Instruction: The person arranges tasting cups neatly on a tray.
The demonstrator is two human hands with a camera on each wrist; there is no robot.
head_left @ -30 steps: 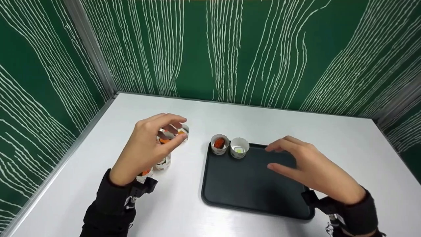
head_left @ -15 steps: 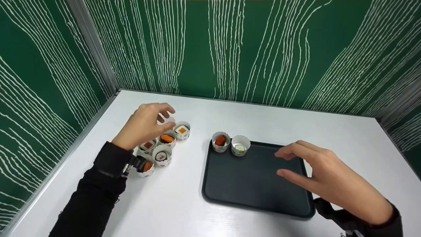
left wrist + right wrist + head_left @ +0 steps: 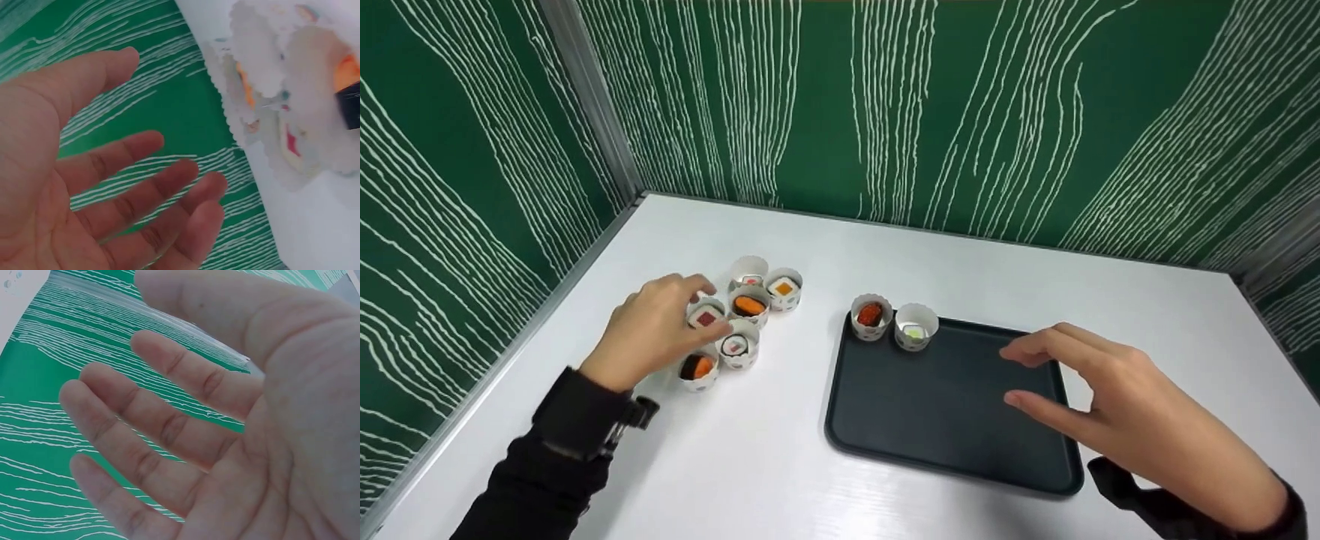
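Observation:
My left hand (image 3: 652, 330) hovers beside a cluster of patterned paper cups, fingers loosely bent, holding nothing. Closest to it are a cup with a dark-red-centred sushi roll (image 3: 706, 318), partly behind the fingers, and a cup with orange-topped sushi (image 3: 697, 368). A cup with a pink-centred roll (image 3: 737, 346) stands just right of the thumb. In the left wrist view, blurred cups (image 3: 304, 101) appear beyond the spread fingers. My right hand (image 3: 1102, 382) hangs over the right side of a dark tray (image 3: 952, 405), thumb and fingers apart around nothing.
Farther back in the cluster are cups with orange-topped sushi (image 3: 749, 306), an orange-centred roll (image 3: 784, 289) and a reddish piece (image 3: 750, 274). On the tray's back left corner stand cups with red-topped sushi (image 3: 871, 315) and a green-centred roll (image 3: 915, 330). Green walls (image 3: 817, 150) border the white table.
My left hand has moved left and nearer to me over the cluster, uncovering several cups. My right hand has shifted slightly right. The cups on the tray have stayed put.

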